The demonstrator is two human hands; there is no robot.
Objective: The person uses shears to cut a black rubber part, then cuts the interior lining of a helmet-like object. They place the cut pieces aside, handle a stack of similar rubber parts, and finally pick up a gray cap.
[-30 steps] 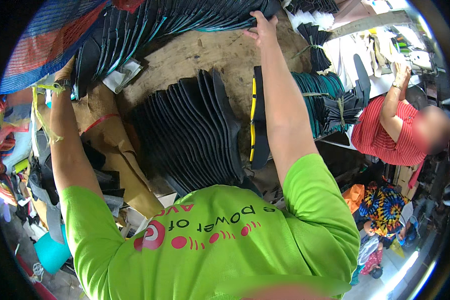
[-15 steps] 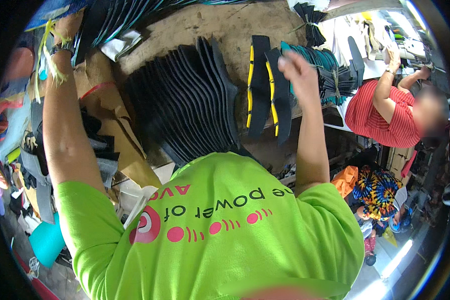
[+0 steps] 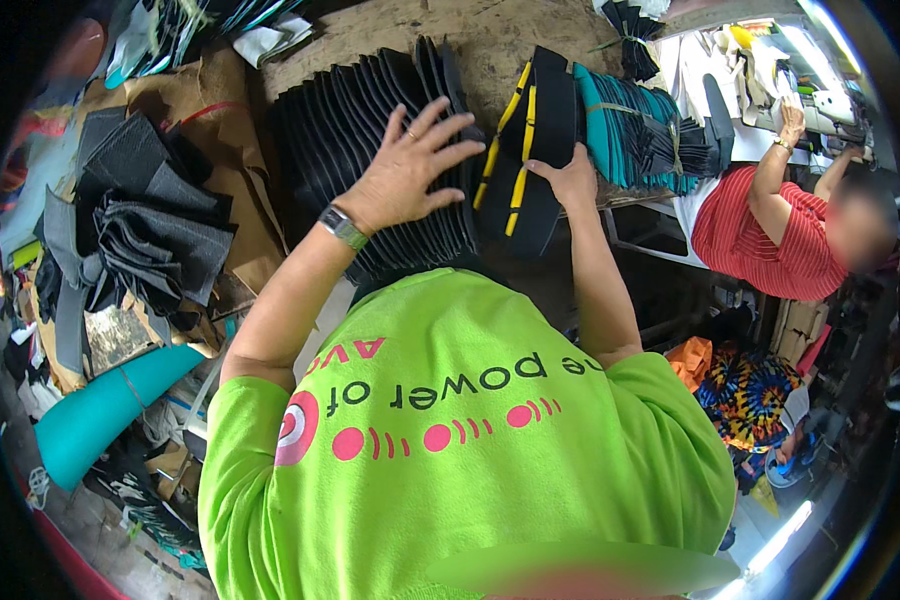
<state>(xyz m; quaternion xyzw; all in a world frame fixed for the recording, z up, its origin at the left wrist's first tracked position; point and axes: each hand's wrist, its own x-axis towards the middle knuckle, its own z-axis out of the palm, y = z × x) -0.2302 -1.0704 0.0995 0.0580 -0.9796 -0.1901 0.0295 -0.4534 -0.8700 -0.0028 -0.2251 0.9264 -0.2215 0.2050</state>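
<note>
A long row of black fabric pieces (image 3: 330, 150) stands on edge, packed together, in front of me on the worktable. Over the right part of that row my left hand (image 3: 410, 170) is open, fingers spread, holding nothing. Just to its right are two black fabric strips with yellow edging (image 3: 552, 120), one overlapping the other. My right hand (image 3: 570, 182) grips them at their right side, the thumb on top and the other fingers mostly hidden. Beyond that hand lies a tied bundle of teal and black pieces (image 3: 620, 130).
Brown paper (image 3: 240, 190) and dark grey fabric pieces (image 3: 160, 215) lie at the left, above a teal roll (image 3: 120, 405). A small tied black bundle (image 3: 630, 35) is at the far edge. A person in a red striped shirt (image 3: 760, 230) works at the right.
My left hand has come from the far left corner to above the black row. My right hand has lowered and taken hold of the yellow-edged strips, which now overlap and tilt.
</note>
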